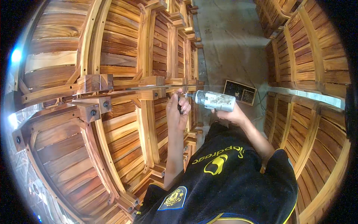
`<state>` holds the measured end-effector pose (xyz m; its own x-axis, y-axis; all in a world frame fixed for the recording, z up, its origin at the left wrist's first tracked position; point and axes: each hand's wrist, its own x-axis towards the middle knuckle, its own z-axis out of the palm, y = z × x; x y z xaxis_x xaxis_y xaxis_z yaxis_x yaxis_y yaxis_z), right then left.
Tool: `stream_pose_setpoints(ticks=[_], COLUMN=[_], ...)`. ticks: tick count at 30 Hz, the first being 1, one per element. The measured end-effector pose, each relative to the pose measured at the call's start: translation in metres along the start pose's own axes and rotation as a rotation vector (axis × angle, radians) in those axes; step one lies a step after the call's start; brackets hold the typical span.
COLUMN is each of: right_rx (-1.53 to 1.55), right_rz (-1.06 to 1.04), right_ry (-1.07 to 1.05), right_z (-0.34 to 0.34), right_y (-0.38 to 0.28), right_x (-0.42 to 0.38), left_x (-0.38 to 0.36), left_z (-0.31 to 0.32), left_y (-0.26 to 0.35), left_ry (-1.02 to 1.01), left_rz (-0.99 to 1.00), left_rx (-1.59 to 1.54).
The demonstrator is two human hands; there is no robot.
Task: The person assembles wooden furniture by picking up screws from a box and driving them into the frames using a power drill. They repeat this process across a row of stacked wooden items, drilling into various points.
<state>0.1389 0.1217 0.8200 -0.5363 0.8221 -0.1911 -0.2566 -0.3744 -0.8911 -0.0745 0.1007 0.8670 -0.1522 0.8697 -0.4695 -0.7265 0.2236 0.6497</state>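
Observation:
My right hand (pixel 228 115) is wrapped round the grip of a power drill (pixel 215 100), whose worn white-and-teal body lies level. Its nose points left, towards the edge of a stacked wooden panel. Just in front of the drill's tip is my left hand (pixel 178 112), its fingers curled over small dark pieces that look like screws or bolts. Thumb and forefinger are raised close to the wood by the bit. Whether the bit touches a fastener is too small to tell. Square wooden leg blocks (pixel 88 112) with dark bolt heads jut out at the left.
Slatted wooden furniture pieces (pixel 123 59) are stacked along the left. More slatted pieces (pixel 298 130) stand on the right. Between them runs a grey floor (pixel 231 48), with a shallow wooden box (pixel 225 89) of small dark hardware beyond my right hand.

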Motion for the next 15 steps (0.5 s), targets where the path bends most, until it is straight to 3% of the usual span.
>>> stream_pose_setpoints(ticks=[11, 15], right_rx=[-0.058, -0.074], right_rz=[-0.050, -0.062], right_ry=[-0.018, -0.067], right_z=[0.001, -0.001], right_y=[-0.007, -0.006], right_x=[-0.008, -0.006], left_x=[-0.001, 0.001], left_z=[-0.042, -0.044], left_y=[0.011, 0.017], left_ry=[0.235, 0.198], left_rz=[0.015, -0.040], left_rx=[0.018, 0.004])
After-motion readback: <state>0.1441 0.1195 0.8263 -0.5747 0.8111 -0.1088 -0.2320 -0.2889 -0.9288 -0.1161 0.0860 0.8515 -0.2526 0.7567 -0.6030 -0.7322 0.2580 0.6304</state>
